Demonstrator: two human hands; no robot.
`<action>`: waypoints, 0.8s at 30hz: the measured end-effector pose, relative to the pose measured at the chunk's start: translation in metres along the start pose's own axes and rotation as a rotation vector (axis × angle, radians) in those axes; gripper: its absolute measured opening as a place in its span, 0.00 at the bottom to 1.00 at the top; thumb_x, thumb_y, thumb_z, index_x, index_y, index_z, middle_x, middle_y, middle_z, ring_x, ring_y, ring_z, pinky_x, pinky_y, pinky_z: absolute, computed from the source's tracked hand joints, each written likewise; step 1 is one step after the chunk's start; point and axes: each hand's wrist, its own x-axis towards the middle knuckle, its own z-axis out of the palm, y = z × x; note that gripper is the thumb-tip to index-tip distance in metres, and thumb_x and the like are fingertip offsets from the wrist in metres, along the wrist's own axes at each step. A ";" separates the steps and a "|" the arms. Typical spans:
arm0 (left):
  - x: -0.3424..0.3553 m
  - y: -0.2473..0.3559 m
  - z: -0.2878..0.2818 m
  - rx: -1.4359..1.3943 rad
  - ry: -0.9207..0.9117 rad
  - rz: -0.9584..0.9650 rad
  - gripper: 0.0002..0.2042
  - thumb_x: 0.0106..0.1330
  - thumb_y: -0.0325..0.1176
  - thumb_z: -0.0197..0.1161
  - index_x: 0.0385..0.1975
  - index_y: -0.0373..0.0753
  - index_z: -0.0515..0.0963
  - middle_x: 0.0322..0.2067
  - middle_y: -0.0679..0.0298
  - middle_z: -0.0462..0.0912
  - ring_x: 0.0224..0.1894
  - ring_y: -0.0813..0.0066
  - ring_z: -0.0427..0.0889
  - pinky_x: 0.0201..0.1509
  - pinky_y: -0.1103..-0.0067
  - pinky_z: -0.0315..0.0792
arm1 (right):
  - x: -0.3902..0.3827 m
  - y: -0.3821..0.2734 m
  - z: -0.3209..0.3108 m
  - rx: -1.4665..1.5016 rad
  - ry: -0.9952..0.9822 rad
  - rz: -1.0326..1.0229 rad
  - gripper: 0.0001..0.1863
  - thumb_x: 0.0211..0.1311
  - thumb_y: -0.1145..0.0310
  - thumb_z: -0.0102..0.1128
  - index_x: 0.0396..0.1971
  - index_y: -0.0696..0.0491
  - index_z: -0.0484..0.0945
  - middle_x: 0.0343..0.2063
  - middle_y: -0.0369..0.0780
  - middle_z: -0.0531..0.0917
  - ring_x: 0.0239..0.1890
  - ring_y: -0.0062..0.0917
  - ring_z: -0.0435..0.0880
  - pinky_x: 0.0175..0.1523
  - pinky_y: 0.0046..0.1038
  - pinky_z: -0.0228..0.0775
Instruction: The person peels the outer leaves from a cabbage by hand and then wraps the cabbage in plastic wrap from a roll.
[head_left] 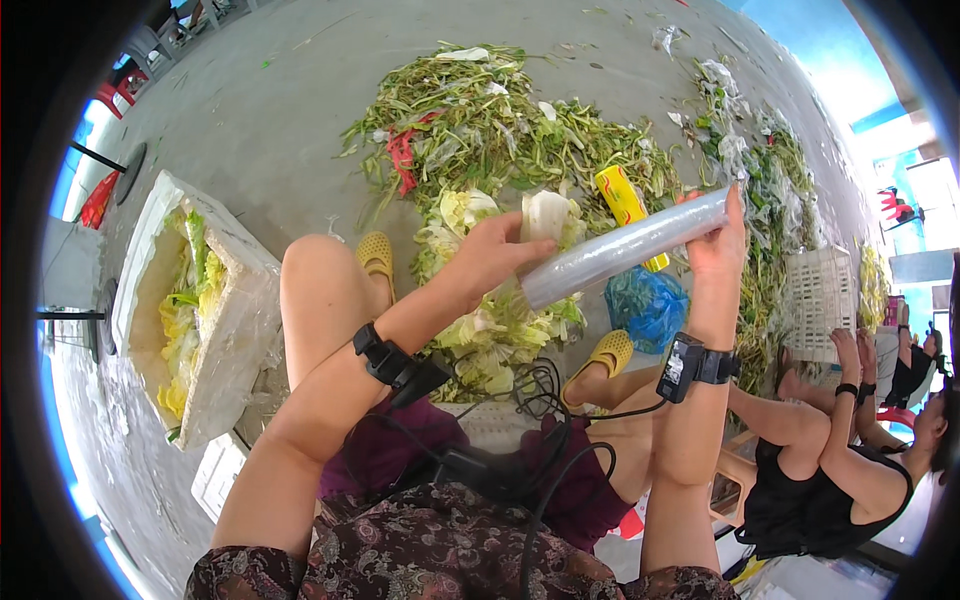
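From where I stand, I count one roll of clear film (628,245), slanting between the person's two hands. The right hand (720,240) is closed around its far end, fingers wrapped over it. The left hand (497,252) is at the near end, thumb and fingers parted and half curled; I can't tell whether it grips the roll or the one pale cabbage (546,214) just beyond its fingers.

Behind the roll, nearer the right hand, sits one yellow box (622,195), partly covered by it. Below the roll on that side lies one blue plastic bag (650,312). Loose cabbage leaves (500,350), too many to count, spread under the left hand, between two yellow clogs. Beyond both hands is a heap of green trimmings (470,125) with one red strip (401,162) on it.

Well left of the left hand, one white foam box (240,330) holds leaves. Right of the right hand stands one white crate (812,285), near one seated co-worker in black (815,490).
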 end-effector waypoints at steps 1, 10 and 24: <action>0.000 -0.001 0.000 -0.011 0.012 -0.009 0.16 0.57 0.34 0.63 0.42 0.33 0.76 0.34 0.64 0.80 0.35 0.79 0.76 0.42 0.80 0.70 | 0.000 0.001 0.000 -0.006 0.038 -0.011 0.20 0.58 0.61 0.61 0.40 0.59 0.65 0.28 0.48 0.73 0.33 0.38 0.76 0.48 0.47 0.72; -0.001 -0.005 0.012 -0.137 0.198 -0.144 0.16 0.59 0.35 0.61 0.43 0.31 0.73 0.36 0.60 0.79 0.36 0.76 0.76 0.40 0.78 0.69 | 0.008 0.014 -0.002 0.086 0.102 -0.043 0.23 0.54 0.67 0.65 0.46 0.62 0.67 0.38 0.45 0.72 0.41 0.36 0.75 0.52 0.38 0.71; 0.021 0.023 -0.032 -0.727 0.524 -0.050 0.15 0.64 0.38 0.57 0.42 0.32 0.70 0.36 0.58 0.77 0.37 0.68 0.77 0.45 0.73 0.70 | -0.015 0.024 0.020 -0.052 -0.152 0.141 0.19 0.54 0.60 0.63 0.42 0.51 0.70 0.38 0.37 0.76 0.46 0.29 0.75 0.57 0.44 0.59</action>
